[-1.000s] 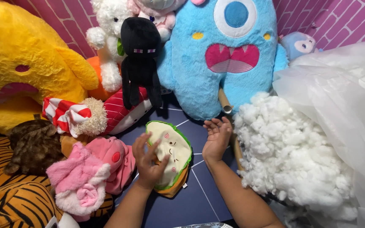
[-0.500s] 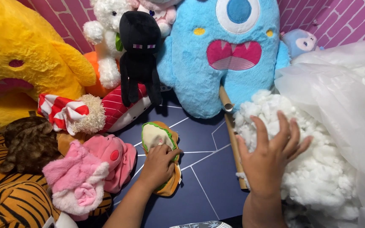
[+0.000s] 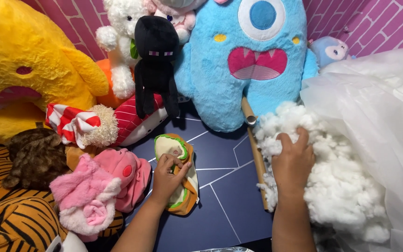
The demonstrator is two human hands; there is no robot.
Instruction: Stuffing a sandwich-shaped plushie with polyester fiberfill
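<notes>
The only package is a big clear plastic bag [image 3: 378, 116], crumpled and whitish, lying right of the blue plush [image 3: 253, 60] with white stuffing [image 3: 336, 186] spilling from its mouth; no labels, signs or screens show.

I am kneeling over a dark blue floor [image 3: 229, 196] crossed by thin white lines. A sandwich-shaped plush [image 3: 177, 172] is lying near its middle, under my left hand [image 3: 166, 179]. A pile of white stuffing [image 3: 336, 196] is sitting along its right edge, with a cardboard tube [image 3: 256, 154] lying beside it. Plush toys are crowding the far and left edges, a big blue monster [image 3: 253, 60] among them.
</notes>
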